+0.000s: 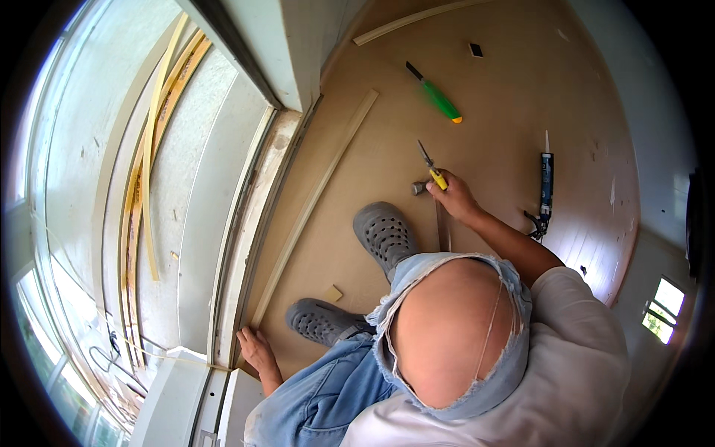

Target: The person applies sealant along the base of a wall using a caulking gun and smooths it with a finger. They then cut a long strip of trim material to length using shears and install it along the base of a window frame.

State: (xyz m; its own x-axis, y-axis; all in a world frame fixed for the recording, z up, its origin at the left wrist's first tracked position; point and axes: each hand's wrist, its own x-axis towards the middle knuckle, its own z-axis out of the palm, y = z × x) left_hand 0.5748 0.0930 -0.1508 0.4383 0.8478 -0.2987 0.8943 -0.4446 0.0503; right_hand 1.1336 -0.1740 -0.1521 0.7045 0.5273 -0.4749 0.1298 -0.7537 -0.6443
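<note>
My right hand point(456, 195) is closed round a yellow-handled tool point(439, 179) with a slim dark metal blade pointing away from me; its exact kind is unclear. Right beside those fingers is a metal hammer head point(418, 188), and a brown handle-like piece point(444, 227) runs back toward my knee. At the door threshold point(253, 216), my left hand point(258, 352) has its bent fingers at the near end of a long, pale wooden strip point(316, 197). This strip lies on the floor alongside the threshold. How firmly those fingers grip it is hard to see.
A green-handled tool with a dark blade point(441, 100) lies ahead on the brown floor. A caulking gun point(547, 186) is at the right. Another pale strip point(417, 21) lies at the far side, and several long strips point(153, 149) lie beyond the threshold. A small offcut point(332, 293) sits between my shoes.
</note>
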